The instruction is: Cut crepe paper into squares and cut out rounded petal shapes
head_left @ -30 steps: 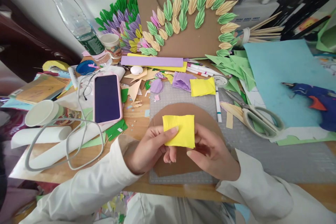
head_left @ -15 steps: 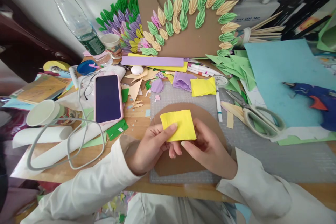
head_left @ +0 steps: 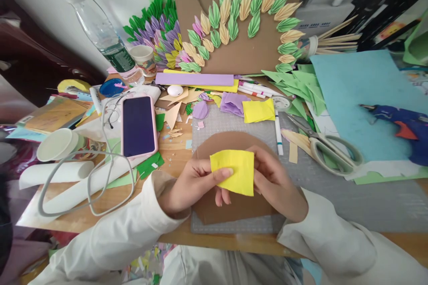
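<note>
A yellow paper square (head_left: 239,164) is held up between both hands, over a rounded piece of brown cardboard (head_left: 227,213) on the grey cutting mat (head_left: 214,118). My left hand (head_left: 197,182) pinches its left side, thumb on the front and fingers behind. At the right edge my right hand (head_left: 276,178) closes on the paper; its fingertips are partly hidden behind the sheet. More yellow paper (head_left: 258,110) lies just beyond the cardboard, beside crumpled purple paper (head_left: 232,103).
Scissors (head_left: 326,144) and a blue glue gun (head_left: 397,127) lie on the right. To the left are a phone (head_left: 137,127), a paper cup (head_left: 58,144), a white cable (head_left: 90,180) and a bottle (head_left: 103,35). Behind stands a cardboard panel (head_left: 234,58) with folded paper leaves.
The yellow paper has moved slightly down and right and is turned a little. My right hand has shifted from its lower corner up along its right edge.
</note>
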{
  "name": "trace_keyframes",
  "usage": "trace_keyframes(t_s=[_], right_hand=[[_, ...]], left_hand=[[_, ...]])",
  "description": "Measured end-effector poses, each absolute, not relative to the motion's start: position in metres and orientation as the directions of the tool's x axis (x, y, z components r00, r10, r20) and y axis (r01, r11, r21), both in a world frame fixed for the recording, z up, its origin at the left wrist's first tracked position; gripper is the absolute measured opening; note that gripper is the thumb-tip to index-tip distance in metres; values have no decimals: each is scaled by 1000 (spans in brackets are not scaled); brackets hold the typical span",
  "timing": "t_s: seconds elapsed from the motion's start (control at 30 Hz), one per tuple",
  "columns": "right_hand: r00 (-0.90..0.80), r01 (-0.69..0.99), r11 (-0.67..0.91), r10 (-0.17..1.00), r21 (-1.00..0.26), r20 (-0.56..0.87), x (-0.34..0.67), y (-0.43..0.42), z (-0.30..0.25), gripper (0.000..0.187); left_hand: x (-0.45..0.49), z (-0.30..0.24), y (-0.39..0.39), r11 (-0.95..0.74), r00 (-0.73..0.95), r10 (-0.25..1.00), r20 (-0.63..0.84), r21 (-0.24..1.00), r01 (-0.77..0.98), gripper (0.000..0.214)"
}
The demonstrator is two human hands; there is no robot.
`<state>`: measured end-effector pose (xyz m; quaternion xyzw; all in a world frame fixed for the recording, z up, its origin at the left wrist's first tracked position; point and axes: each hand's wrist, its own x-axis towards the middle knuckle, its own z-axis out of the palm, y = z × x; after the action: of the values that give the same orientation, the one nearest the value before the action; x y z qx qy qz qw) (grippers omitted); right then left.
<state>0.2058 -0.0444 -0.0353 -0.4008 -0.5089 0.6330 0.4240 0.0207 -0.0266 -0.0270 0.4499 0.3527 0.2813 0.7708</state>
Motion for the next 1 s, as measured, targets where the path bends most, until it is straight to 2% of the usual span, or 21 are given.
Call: trace_keyframes(t_s=[0.13, 0.27, 0.33, 0.4, 0.5, 0.6, 0.67, 0.77, 0.87, 0.93, 1.0], right_hand=[[-316, -29, -68, 947, -997, -56, 211, -40, -29, 6], [-350, 67, -34, 935, -997, -56, 213, -39, -28, 20], [-352, 118, 13, 936, -993, -29, 214, -40, -31, 20], [-335, 164, 106, 941, -981, 46, 215, -41, -34, 4], [-341, 220, 295, 916, -930, 210, 216, -43, -38, 29], [-353, 266, 400, 887, -877, 297, 217, -45, -37, 30], [-325, 260, 362, 906, -896, 271, 216, -45, -35, 28], [-234, 168, 197, 960, -966, 155, 213, -45, -34, 16], [-158, 41, 0, 987, -999, -7, 209, -44, -34, 2], [-142, -14, -93, 986, -996, -90, 207, -43, -35, 9], [-141, -35, -135, 982, -990, -129, 205, -44, -35, 11]], left_hand=[[17, -25, -22, 452, 678, 669, -304, 891, -47, 39], [16, -27, -20, 438, 718, 630, -295, 899, -15, 40], [15, -28, -19, 417, 724, 627, -288, 909, 0, 41], [14, -28, -19, 401, 737, 612, -287, 916, 23, 41], [13, -26, -18, 398, 760, 580, -293, 916, 49, 41], [13, -25, -19, 414, 765, 577, -284, 910, 26, 41], [14, -28, -19, 415, 724, 647, -238, 907, -73, 38], [13, -34, -19, 406, 637, 757, -146, 869, -282, 32], [10, -38, -18, 421, 674, 734, -86, 836, -352, 49], [9, -36, -17, 400, 704, 709, -43, 847, -351, 55], [9, -33, -18, 391, 720, 693, -27, 853, -345, 51]])
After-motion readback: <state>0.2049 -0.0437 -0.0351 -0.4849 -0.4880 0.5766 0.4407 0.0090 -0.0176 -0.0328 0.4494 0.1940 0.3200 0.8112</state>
